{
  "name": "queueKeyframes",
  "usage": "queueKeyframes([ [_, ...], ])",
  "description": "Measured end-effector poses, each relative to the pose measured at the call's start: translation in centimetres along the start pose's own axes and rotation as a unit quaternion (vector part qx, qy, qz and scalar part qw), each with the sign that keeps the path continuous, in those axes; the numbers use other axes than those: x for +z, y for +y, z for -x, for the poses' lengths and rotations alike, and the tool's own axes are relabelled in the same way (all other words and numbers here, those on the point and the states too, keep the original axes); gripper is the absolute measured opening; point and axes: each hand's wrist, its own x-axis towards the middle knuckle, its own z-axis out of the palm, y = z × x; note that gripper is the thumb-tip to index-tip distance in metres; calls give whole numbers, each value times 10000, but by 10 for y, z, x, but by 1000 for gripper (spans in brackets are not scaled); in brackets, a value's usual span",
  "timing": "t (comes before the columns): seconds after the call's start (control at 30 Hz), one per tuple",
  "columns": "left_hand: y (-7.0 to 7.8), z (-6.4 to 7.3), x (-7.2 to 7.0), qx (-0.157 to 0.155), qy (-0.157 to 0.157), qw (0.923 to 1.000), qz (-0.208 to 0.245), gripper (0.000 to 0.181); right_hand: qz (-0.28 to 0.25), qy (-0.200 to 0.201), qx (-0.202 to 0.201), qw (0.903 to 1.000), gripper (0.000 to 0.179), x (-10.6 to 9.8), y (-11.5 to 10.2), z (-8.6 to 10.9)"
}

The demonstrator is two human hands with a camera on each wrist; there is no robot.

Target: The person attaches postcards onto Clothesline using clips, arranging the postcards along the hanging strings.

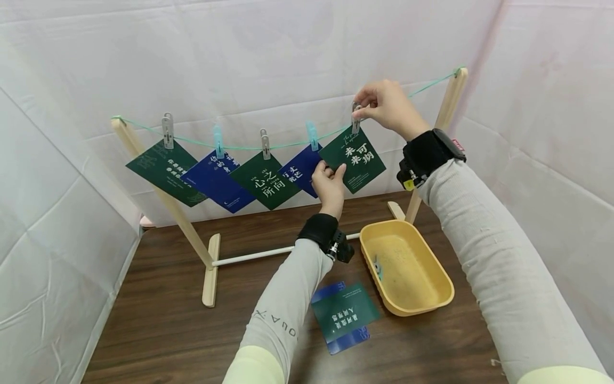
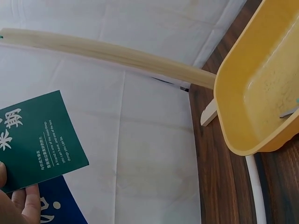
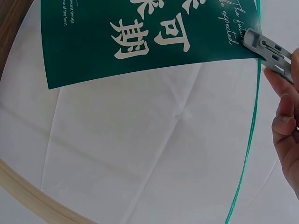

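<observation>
While the left hand pinches the green card near its side corner, apparently steadying it against the string, the right hand grips a gray clip at its top corner, with four other cards hanging from four clips and at least two more cards below.

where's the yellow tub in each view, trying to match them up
Head: the tub is right of centre, lower half.
Left wrist: upper right, cut off by the picture's edge.
Right wrist: not in it.
Shared landmark: the green card in the left hand shows in all three.
</observation>
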Motion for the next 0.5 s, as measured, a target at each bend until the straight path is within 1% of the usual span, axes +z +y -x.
queueKeyframes([
  [0.1, -1, 1, 0, 4, -24, 10000, -20, 17, 20, -110, 70, 9999, 28, 0, 0, 0],
  [0.23, -8, 4, 0, -120, -168, 9998, 20, 22, 108, -187, 75, 9997, 31, 1, 1, 1],
  [0.37, -23, 10, -4, -344, -282, 9990, -93, 28, 123, -188, 13, 9997, 33, 4, 4, 0],
  [0.5, -40, 21, -13, -554, -492, 9972, -81, 28, 146, -105, -95, 9998, 33, 7, 6, -1],
])
